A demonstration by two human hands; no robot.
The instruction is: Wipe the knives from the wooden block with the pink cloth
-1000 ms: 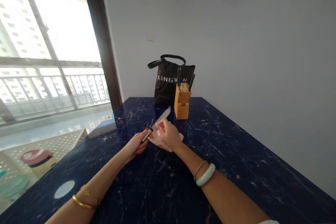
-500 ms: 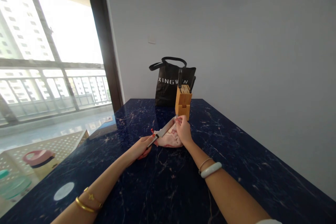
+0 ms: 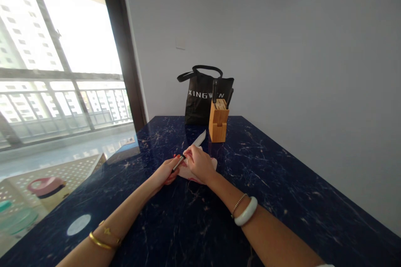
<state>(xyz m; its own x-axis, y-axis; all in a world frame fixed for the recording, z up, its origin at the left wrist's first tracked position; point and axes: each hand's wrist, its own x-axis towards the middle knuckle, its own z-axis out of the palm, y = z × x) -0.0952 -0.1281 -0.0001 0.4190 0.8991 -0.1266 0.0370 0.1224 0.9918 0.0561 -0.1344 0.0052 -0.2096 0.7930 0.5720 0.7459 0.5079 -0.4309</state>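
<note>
Left hand: Your left hand (image 3: 165, 172) sits just left of the frame's centre, low on the surface, with its fingers closed around the dark handle of the knife.
Knife: The knife (image 3: 199, 139) lies slanted. Its handle is low and left in your left hand, and its bare pale tip points up and right toward the knife block, stopping short of it.
Right hand: Your right hand (image 3: 199, 163) is just right of the left one and almost touching it. Its fingers are curled in and pinched on the pink cloth where blade meets handle, and they cover the middle of the blade.
Pink cloth: The pink cloth (image 3: 214, 162) is bunched under your right hand, with one edge showing on the surface at the hand's right side.
Surface: The surface (image 3: 282, 183) is dark blue stone with pale veins and fills the lower half of the frame. A pale round patch (image 3: 79, 225) shows at lower left.
Knife block: The wooden knife block (image 3: 218, 122) stands upright above centre, beyond your hands, with dark handles sticking out of its top.
Black bag: The black bag (image 3: 198, 102) has white lettering and stands just behind and left of the knife block, against the grey wall.
Wrists: A gold bangle (image 3: 99, 241) is on your left wrist and a white bangle (image 3: 246, 212) on your right.
Window: The window (image 3: 62, 50) fills the upper left of the frame, bright, with tall buildings outside.
</note>
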